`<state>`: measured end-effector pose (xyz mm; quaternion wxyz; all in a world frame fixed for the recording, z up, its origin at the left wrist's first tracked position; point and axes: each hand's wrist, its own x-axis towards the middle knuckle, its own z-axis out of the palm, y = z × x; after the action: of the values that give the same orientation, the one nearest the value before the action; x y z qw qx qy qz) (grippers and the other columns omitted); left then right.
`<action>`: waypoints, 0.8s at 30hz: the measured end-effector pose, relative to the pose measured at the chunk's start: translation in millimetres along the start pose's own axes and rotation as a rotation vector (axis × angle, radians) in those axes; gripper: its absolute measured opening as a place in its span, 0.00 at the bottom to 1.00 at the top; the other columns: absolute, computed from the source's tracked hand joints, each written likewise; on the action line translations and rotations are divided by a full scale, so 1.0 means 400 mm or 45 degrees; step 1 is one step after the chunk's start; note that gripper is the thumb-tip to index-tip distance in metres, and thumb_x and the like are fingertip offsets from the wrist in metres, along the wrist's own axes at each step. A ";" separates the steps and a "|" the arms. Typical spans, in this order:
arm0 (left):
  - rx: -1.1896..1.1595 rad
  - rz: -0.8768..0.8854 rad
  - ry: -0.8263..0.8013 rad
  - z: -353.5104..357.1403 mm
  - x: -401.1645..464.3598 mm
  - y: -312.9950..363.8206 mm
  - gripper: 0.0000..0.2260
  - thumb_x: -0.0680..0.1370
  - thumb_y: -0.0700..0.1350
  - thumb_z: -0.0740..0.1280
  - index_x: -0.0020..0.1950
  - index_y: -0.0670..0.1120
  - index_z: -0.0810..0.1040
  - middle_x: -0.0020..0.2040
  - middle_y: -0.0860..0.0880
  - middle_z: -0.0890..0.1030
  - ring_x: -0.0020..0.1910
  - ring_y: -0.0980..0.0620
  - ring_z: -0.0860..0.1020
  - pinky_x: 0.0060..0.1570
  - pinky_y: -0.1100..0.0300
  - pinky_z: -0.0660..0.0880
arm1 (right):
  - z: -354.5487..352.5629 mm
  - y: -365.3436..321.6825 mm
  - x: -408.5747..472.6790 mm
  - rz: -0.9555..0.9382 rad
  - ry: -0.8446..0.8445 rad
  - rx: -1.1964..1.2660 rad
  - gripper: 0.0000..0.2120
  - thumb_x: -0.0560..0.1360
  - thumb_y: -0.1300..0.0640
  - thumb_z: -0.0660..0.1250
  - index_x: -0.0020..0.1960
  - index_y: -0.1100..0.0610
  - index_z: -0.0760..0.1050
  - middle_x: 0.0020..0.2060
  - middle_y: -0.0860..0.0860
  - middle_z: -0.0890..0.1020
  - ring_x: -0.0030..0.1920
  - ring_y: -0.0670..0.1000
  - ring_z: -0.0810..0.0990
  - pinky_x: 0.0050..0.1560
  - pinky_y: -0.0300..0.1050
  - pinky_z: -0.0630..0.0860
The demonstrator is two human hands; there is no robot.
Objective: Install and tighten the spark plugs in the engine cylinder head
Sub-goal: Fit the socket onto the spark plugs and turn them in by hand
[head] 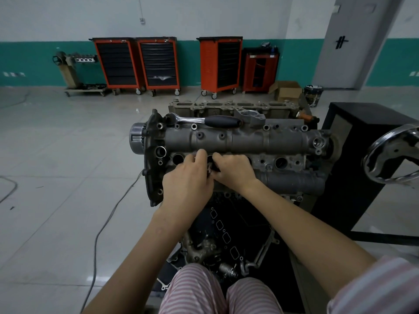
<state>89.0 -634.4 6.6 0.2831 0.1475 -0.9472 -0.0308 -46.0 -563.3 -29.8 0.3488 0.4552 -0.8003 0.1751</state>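
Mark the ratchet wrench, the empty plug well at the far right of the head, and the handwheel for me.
ratchet wrench (223,121): head view, on its black grip.
empty plug well (281,162): head view, in its dark bore.
handwheel (390,134): head view, on the chrome rim's upper arc.

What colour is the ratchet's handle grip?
Black, on a chrome shank; the ratchet lies on the cylinder head, head view.
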 end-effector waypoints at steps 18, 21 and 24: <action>0.031 -0.076 -0.087 -0.019 -0.011 0.004 0.10 0.77 0.50 0.60 0.53 0.47 0.65 0.47 0.50 0.74 0.40 0.48 0.76 0.29 0.59 0.62 | 0.004 0.001 0.000 -0.014 0.042 -0.083 0.14 0.57 0.55 0.79 0.29 0.59 0.75 0.19 0.52 0.75 0.18 0.53 0.74 0.20 0.35 0.64; -0.011 -0.140 -0.125 -0.005 -0.015 0.009 0.16 0.77 0.61 0.56 0.46 0.49 0.61 0.41 0.52 0.71 0.38 0.49 0.75 0.27 0.59 0.59 | 0.004 0.004 -0.003 -0.048 0.059 -0.055 0.13 0.57 0.58 0.79 0.30 0.60 0.75 0.19 0.53 0.75 0.18 0.54 0.74 0.20 0.36 0.66; 0.025 -0.191 -0.113 0.003 -0.008 0.020 0.18 0.78 0.63 0.51 0.42 0.49 0.64 0.35 0.52 0.72 0.33 0.50 0.71 0.25 0.60 0.56 | -0.002 0.004 -0.001 -0.064 0.084 -0.065 0.08 0.64 0.58 0.66 0.29 0.60 0.75 0.18 0.53 0.74 0.17 0.53 0.73 0.19 0.36 0.66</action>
<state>88.9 -626.0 5.1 0.2365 0.2193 -0.9453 -0.0492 -47.0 -561.6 -29.5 0.3907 0.4601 -0.7809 0.1607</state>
